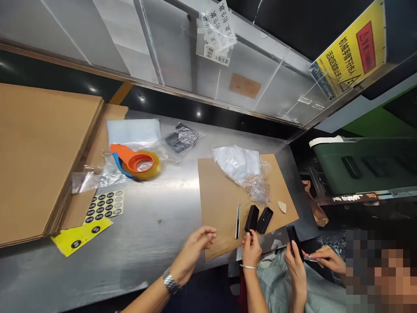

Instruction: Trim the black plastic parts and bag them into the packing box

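Observation:
My left hand, with a metal watch at its wrist, hangs over the front edge of the cardboard sheet. Its fingers are loosely bent and hold nothing. My right hand, with a light band on its wrist, pinches the near end of a black rectangular plastic piece. Just right of it lies a similar black piece with a hollow face. A slim knife-like tool lies to the left, and a small pale wedge to the right.
A co-worker at the right holds another black piece and a thin tool. Clear bags lie behind my hands. On the left are an orange tape dispenser, round stickers and stacked cardboard. A green conveyor runs at right.

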Action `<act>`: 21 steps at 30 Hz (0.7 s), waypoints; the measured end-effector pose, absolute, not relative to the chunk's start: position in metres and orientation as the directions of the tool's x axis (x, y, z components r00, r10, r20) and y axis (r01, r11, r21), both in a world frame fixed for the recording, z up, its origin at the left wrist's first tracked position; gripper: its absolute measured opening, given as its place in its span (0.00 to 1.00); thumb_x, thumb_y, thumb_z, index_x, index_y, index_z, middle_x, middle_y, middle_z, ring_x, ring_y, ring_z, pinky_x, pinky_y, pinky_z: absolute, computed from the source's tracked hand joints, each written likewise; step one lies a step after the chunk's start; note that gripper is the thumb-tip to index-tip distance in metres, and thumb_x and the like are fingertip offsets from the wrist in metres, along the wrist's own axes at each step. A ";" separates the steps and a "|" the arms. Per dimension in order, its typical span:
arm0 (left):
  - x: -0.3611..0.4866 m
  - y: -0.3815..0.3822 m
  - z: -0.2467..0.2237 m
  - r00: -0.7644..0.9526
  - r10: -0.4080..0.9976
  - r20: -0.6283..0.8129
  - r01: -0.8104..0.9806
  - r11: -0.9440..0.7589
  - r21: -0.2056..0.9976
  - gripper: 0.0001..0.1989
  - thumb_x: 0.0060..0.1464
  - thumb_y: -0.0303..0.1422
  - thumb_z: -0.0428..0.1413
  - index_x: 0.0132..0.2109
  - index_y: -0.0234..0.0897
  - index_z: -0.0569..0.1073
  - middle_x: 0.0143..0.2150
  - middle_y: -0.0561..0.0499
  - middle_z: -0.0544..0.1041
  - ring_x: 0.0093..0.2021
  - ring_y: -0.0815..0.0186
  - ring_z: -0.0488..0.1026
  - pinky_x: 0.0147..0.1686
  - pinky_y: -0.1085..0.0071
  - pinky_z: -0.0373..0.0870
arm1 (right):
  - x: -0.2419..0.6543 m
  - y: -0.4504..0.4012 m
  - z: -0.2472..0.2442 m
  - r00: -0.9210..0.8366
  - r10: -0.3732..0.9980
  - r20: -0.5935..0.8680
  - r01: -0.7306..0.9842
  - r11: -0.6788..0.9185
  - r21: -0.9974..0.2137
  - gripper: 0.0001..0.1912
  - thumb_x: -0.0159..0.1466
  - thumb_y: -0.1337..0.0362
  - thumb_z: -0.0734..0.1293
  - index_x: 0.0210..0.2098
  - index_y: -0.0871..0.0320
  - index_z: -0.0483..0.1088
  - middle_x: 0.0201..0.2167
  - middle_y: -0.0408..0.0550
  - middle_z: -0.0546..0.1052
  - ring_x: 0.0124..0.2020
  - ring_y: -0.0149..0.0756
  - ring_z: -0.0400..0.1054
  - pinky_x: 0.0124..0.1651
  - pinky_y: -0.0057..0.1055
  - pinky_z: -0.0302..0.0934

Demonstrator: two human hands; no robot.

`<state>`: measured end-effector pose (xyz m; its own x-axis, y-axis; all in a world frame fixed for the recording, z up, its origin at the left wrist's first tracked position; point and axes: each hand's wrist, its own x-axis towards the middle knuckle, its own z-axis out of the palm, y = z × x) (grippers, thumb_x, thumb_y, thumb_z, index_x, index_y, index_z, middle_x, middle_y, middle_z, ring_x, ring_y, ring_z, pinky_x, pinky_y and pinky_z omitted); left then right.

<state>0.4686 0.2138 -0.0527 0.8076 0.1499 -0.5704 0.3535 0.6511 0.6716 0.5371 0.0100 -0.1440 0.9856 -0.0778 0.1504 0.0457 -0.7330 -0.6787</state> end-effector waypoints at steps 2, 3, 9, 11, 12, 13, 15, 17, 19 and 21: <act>0.482 0.203 -0.069 0.805 0.085 -0.587 0.420 0.618 0.665 0.13 0.42 0.34 0.58 0.38 0.35 0.72 0.36 0.48 0.73 0.35 0.65 0.67 0.36 0.69 0.61 | 0.526 0.020 -0.130 0.996 -0.051 0.076 0.023 -0.659 -0.752 0.24 0.61 0.51 0.55 0.41 0.67 0.67 0.21 0.48 0.75 0.20 0.32 0.69 0.23 0.25 0.63; 0.488 0.199 -0.072 0.809 0.053 -0.585 0.434 0.619 0.655 0.16 0.42 0.34 0.58 0.42 0.36 0.71 0.41 0.46 0.73 0.39 0.64 0.67 0.38 0.69 0.61 | 0.520 0.027 -0.121 0.999 -0.030 0.026 0.003 -0.592 -0.806 0.22 0.61 0.52 0.56 0.42 0.67 0.66 0.22 0.48 0.75 0.20 0.31 0.69 0.23 0.25 0.64; 0.502 0.202 -0.046 0.917 -0.106 -0.385 0.296 0.827 0.477 0.22 0.51 0.36 0.53 0.54 0.37 0.63 0.48 0.43 0.71 0.43 0.63 0.68 0.43 0.66 0.60 | 0.486 0.056 -0.071 0.974 0.141 -0.178 -0.157 -0.145 -0.977 0.14 0.59 0.59 0.62 0.40 0.61 0.64 0.23 0.46 0.74 0.20 0.30 0.67 0.24 0.27 0.64; 0.501 0.206 -0.036 0.925 -0.097 -0.367 0.267 0.853 0.449 0.21 0.51 0.35 0.53 0.53 0.37 0.65 0.47 0.44 0.72 0.42 0.64 0.69 0.43 0.67 0.60 | 0.480 0.059 -0.065 0.960 0.196 -0.201 -0.187 -0.090 -0.978 0.12 0.59 0.60 0.62 0.40 0.60 0.65 0.22 0.45 0.73 0.19 0.28 0.66 0.24 0.26 0.63; 0.499 0.208 -0.032 0.924 -0.081 -0.374 0.258 0.853 0.454 0.21 0.50 0.35 0.54 0.52 0.38 0.65 0.47 0.44 0.72 0.42 0.64 0.69 0.42 0.68 0.60 | 0.477 0.060 -0.064 0.953 0.218 -0.209 -0.199 -0.067 -0.978 0.11 0.59 0.60 0.62 0.39 0.60 0.65 0.22 0.45 0.73 0.19 0.28 0.66 0.24 0.25 0.62; 0.497 0.209 -0.030 0.922 -0.061 -0.382 0.250 0.848 0.468 0.21 0.50 0.34 0.54 0.52 0.38 0.65 0.47 0.44 0.72 0.43 0.63 0.68 0.42 0.68 0.60 | 0.475 0.060 -0.063 0.948 0.238 -0.213 -0.208 -0.046 -0.977 0.11 0.60 0.60 0.62 0.39 0.60 0.65 0.22 0.45 0.72 0.20 0.28 0.66 0.24 0.25 0.62; 0.492 0.210 -0.026 0.920 -0.016 -0.391 0.234 0.823 0.517 0.23 0.49 0.34 0.55 0.53 0.37 0.63 0.48 0.43 0.71 0.45 0.61 0.68 0.41 0.68 0.61 | 0.472 0.059 -0.063 0.935 0.285 -0.213 -0.219 -0.011 -0.976 0.10 0.61 0.60 0.60 0.39 0.59 0.65 0.23 0.45 0.72 0.20 0.27 0.65 0.24 0.25 0.61; 0.487 0.210 -0.023 0.916 0.031 -0.400 0.221 0.793 0.568 0.24 0.49 0.33 0.56 0.54 0.37 0.62 0.49 0.43 0.70 0.47 0.61 0.66 0.43 0.68 0.60 | 0.471 0.057 -0.062 0.920 0.337 -0.198 -0.211 0.004 -0.977 0.11 0.61 0.60 0.59 0.39 0.59 0.65 0.23 0.45 0.72 0.21 0.28 0.65 0.25 0.25 0.60; 0.482 0.209 -0.019 0.913 0.063 -0.403 0.214 0.768 0.604 0.24 0.49 0.33 0.56 0.54 0.38 0.61 0.50 0.44 0.70 0.50 0.61 0.65 0.47 0.67 0.58 | 0.470 0.057 -0.059 0.907 0.383 -0.176 -0.187 -0.007 -0.982 0.11 0.61 0.60 0.59 0.39 0.59 0.65 0.24 0.46 0.72 0.22 0.29 0.66 0.25 0.26 0.60; 0.478 0.209 -0.016 0.914 0.087 -0.397 0.202 0.751 0.629 0.24 0.49 0.33 0.56 0.53 0.38 0.62 0.50 0.44 0.70 0.51 0.61 0.64 0.49 0.66 0.57 | 0.469 0.056 -0.057 0.890 0.427 -0.160 -0.162 -0.031 -0.986 0.11 0.61 0.60 0.58 0.38 0.60 0.66 0.24 0.47 0.71 0.22 0.30 0.66 0.25 0.27 0.61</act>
<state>0.4782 0.2088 -0.0160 0.9137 0.0867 -0.3971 0.2022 0.7506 0.6291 0.4688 0.0556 -0.0574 0.8898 0.4275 -0.1598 -0.1622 -0.0310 -0.9863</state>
